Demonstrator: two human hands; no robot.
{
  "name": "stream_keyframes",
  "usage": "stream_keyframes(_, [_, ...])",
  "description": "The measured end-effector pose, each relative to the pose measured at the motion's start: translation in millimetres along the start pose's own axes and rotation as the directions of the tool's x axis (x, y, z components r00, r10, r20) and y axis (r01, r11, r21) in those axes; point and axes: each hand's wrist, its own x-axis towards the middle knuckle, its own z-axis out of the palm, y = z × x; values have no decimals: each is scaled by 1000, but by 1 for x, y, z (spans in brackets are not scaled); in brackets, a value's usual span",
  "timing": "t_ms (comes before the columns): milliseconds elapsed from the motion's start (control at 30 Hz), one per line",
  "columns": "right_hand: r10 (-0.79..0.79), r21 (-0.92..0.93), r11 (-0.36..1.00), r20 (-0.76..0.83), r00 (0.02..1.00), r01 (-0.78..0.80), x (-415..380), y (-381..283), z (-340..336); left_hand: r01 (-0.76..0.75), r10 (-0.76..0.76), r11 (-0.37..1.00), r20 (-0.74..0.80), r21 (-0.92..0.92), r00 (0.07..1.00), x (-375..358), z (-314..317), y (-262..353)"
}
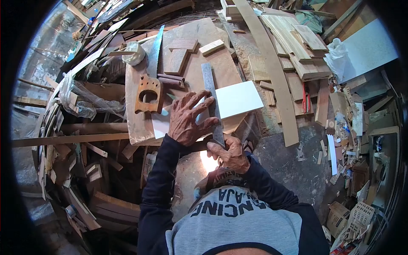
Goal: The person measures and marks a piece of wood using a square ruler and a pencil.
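Note:
A metal ruler [207, 76] lies lengthwise across a white sheet [240, 100] on the wooden workboard [140, 131]. My left hand [189, 117] is spread over the sheet, with fingertips against the ruler's left side and its fingers apart. At the ruler's near end, by the board's front edge, my right hand [231, 155] is closed with thumb and fingers pinched together. What sits inside that grip is hidden. Left of my left hand lies a handsaw with a wooden handle [156, 102] and a toothed blade [156, 51].
Wood offcuts [212, 47] and a white tub [134, 54] stand on the board's far part. A long wooden strip [276, 76] and stacked planks [293, 46] lie to the right. Red-handled tool [304, 100] rests nearby. Scrap wood piles crowd both sides.

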Motion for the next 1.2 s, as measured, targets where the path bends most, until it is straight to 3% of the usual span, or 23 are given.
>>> stream_keyframes(100, [-10, -74, 997, -16, 1000, 9, -4, -5, 1, 7, -7, 999, 7, -35, 1000, 1, -2, -1])
stream_keyframes(200, [-2, 31, 1000, -96, 995, 5, -7, 9, -1, 66, -62, 997, 89, -42, 994, 0, -3, -1])
stream_keyframes(300, [-64, 10, 997, -301, 951, 71, -14, 2, 0, 43, -40, 997, 52, -68, 998, -1, -3, -2])
stream_keyframes(333, [-157, -64, 988, -326, 932, 144, -16, -5, -3, 43, -41, 997, 36, -66, 999, -2, -2, -3])
stream_keyframes(433, [-141, 121, 973, -372, 917, 199, -24, -4, -18, 36, -38, 996, -16, -84, 999, -4, 3, -8])
stream_keyframes(467, [-159, -24, 986, -418, 895, 164, -28, -6, -25, 31, -35, 994, -34, -104, 999, -5, 5, -9])
stream_keyframes(700, [-200, 298, 889, -433, 879, 349, -42, -40, -69, 67, -95, 983, -164, -169, 982, -6, 8, -9])
stream_keyframes(733, [-189, 251, 905, -489, 852, 345, -41, -46, -76, 57, -87, 985, -180, -164, 980, -6, 8, -9])
stream_keyframes(833, [-213, 288, 888, -435, 875, 359, -41, -64, -110, 32, -62, 990, -213, -139, 975, -5, 8, -8])
stream_keyframes(1033, [-13, 100, 993, -483, 875, 70, -20, -89, -161, 30, -48, 997, -277, -71, 960, -8, 7, 11])
stream_keyframes(1100, [58, 119, 993, -471, 880, -2, -9, -93, -170, 28, -43, 998, -297, -54, 954, -9, 13, 24])
stream_keyframes(1200, [148, 78, 989, -431, 890, -127, 4, -102, -176, 19, -24, 999, -194, -27, 981, -5, 15, 45])
